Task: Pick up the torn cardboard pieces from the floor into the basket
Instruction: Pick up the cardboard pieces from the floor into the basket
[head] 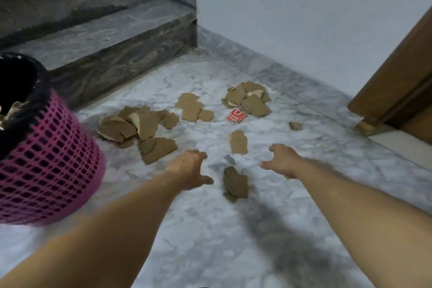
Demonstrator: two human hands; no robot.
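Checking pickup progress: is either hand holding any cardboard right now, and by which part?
Nothing is held: left hand and right hand reach out open above the floor.

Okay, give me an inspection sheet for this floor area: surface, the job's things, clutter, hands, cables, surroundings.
Surface: grey-veined marble floor, with a shadow in the near part.
Job's things: torn cardboard pieces in heaps at left, middle and far right; single pieces nearer; pink mesh basket with black liner at left, some cardboard already inside.
Clutter: small red card by the far heap.
Hands: left hand and right hand both open, reaching, nothing in either grip.
Cables: nothing seen.
Surroundings: dark stone steps, pale wall, wooden door at right.
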